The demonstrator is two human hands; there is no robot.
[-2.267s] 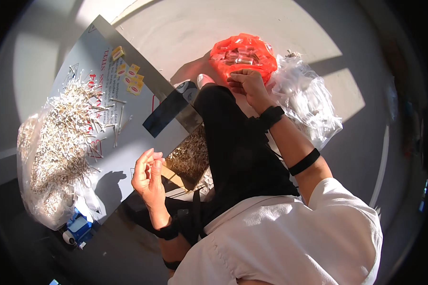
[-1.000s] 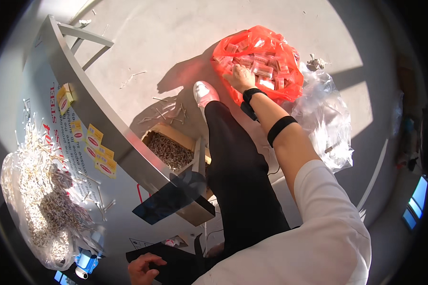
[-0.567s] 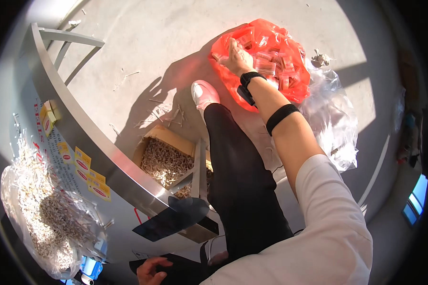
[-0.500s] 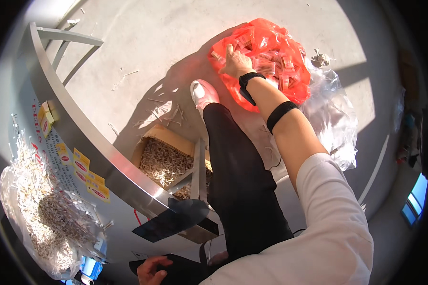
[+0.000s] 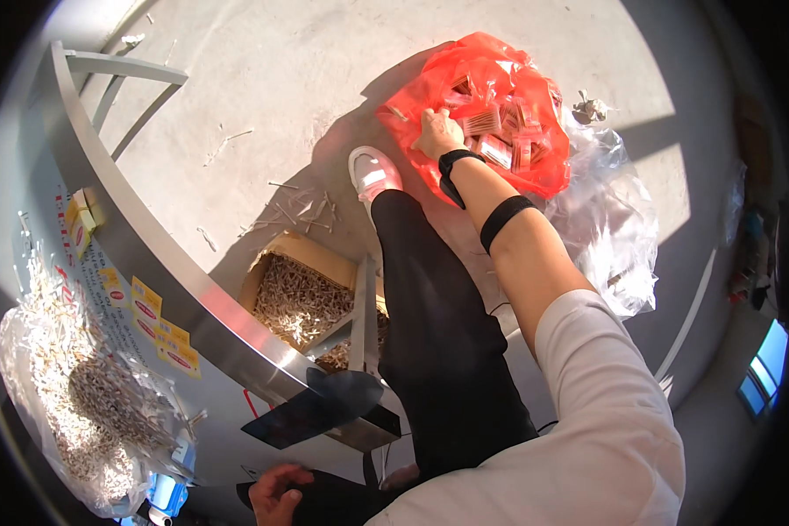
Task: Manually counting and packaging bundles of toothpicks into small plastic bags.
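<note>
A red plastic bag [image 5: 393,133] lies on the floor ahead, its mouth open over many small clear packets [image 5: 497,149] of reddish-brown sticks. My right hand [image 5: 438,133] is at the bag's left side, beside the packets. Its fingers are curled closed; what they hold, if anything, is hidden. Low in the picture, my left hand [image 5: 276,495] rests over my dark-clad left leg. Thumb and fingers are loosely bent and apart, with nothing seen between them.
A metal-edged table [image 5: 171,245] curves along my left, bearing yellow cards [image 5: 146,298] and a clear bag of short pale sticks [image 5: 88,386]. Beneath its edge stands a cardboard box [image 5: 320,254] of sticks. Crumpled clear plastic [image 5: 618,228] lies beside the red bag. Loose sticks litter the floor.
My right hand has drawn slightly nearer to me, and its outstretched finger has curled in. The red bag's left edge has shifted a little. My left hand has hardly moved.
</note>
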